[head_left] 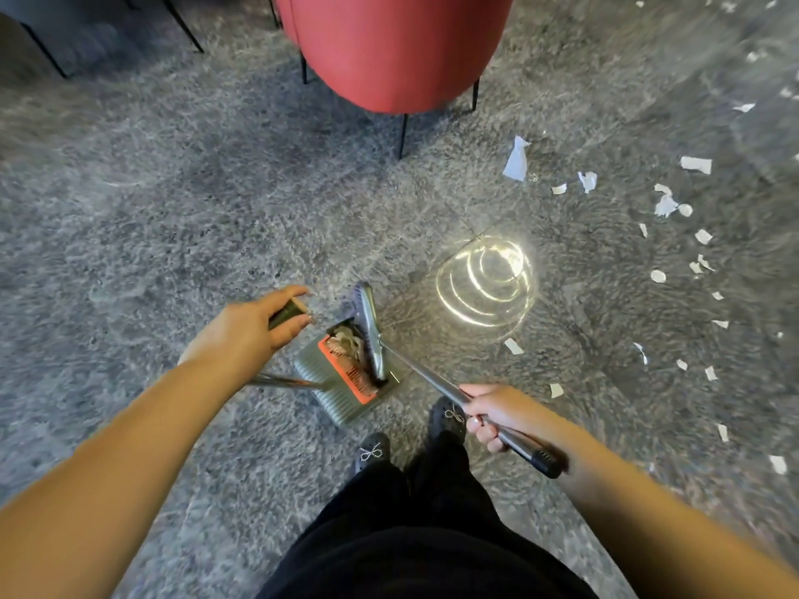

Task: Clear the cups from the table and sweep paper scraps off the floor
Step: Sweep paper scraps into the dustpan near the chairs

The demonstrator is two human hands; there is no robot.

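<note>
Gripping on both sides: I am seeing the right hand (486, 415) clenching the broom handle (475, 410), the left hand (255, 326) clasping the dustpan handle (285, 314). Broom head (371, 328) is lying across the dustpan (341, 376). Paper scraps (666, 205) are lying scattered on the floor (173, 209), right of the red chair (389, 45). I am reading no writing anywhere.

No text, label, brand, number or sign can be read anywhere in the view; the dustpan (346, 382), the broom (372, 335) and the paper scraps (516, 159) on the floor (173, 209) show none.
</note>
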